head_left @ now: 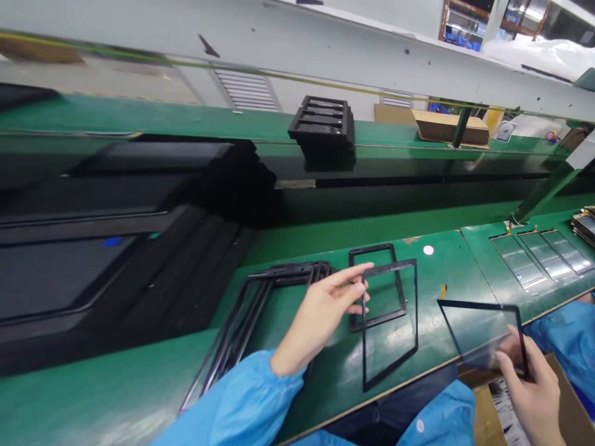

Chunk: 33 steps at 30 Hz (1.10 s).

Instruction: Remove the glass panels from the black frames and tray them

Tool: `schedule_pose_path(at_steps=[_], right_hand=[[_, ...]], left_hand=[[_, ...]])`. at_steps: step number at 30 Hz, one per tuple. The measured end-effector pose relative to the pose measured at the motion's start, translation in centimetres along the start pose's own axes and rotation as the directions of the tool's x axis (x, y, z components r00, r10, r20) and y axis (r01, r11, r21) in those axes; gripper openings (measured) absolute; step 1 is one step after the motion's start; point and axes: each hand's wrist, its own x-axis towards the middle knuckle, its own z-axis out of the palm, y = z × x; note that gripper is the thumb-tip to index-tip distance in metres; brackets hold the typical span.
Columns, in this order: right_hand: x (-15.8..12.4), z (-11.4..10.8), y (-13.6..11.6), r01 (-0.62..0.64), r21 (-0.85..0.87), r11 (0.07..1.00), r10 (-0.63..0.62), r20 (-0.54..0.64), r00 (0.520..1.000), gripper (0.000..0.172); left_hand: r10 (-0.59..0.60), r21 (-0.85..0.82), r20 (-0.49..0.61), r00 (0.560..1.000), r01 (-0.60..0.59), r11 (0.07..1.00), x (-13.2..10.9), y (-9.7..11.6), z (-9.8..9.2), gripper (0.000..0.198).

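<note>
My left hand (328, 303), in a blue sleeve, pinches the upper left corner of a thin black rectangular frame (390, 370), held upright above the green bench. Just behind it, a thicker black frame (370, 249) lies on the bench. My right hand (534, 381) grips the right end of a clear glass touch panel (471, 334) with a black border, tilted over the bench's front edge. A short orange flex cable (444, 291) sticks up from the panel's upper left corner. Beside my left forearm lie several overlapping black frames (251, 303), partly hidden by the arm.
Stacked black trays (199, 179) rise at the left, blurred; another tray stack (325, 127) stands farther back. Several glass panels (520, 260) lie at the right near a green post (548, 189). An open cardboard box (488, 412) sits below the edge, near another person's blue sleeve (567, 334).
</note>
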Motion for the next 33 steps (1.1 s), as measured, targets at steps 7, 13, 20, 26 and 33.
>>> schedule_pose_path(at_steps=[7, 13, 20, 26, 33], right_hand=[[-2.4, 7.5, -4.9, -0.449, 0.521, 0.726, 0.429, 0.167, 0.888, 0.074], [-3.3, 9.4, -6.2, -0.477, 0.571, 0.669, 0.445, 0.207, 0.872, 0.076], [-2.7, 9.1, -4.6, -0.528, 0.56, 0.639, 0.417, 0.324, 0.849, 0.077], [-3.2, 9.4, -5.5, -0.489, 0.531, 0.692, 0.429, 0.241, 0.87, 0.073], [-3.2, 9.2, -7.2, -0.455, 0.472, 0.756, 0.398, 0.22, 0.89, 0.068]], left_hand=[[-0.022, -0.092, 0.095, 0.995, 0.03, 0.995, -3.3, -1.3, 1.8, 0.047], [-0.016, -0.142, 0.089, 0.996, 0.029, 0.989, -4.5, -1.4, 2.1, 0.047], [0.001, -0.209, 0.069, 0.998, 0.014, 0.978, -4.8, -1.4, 2.1, 0.042], [-0.021, -0.205, 0.093, 0.995, 0.04, 0.978, -5.0, -1.9, 1.8, 0.048], [-0.041, -0.219, 0.07, 0.997, 0.055, 0.974, -5.0, -2.0, 1.8, 0.052]])
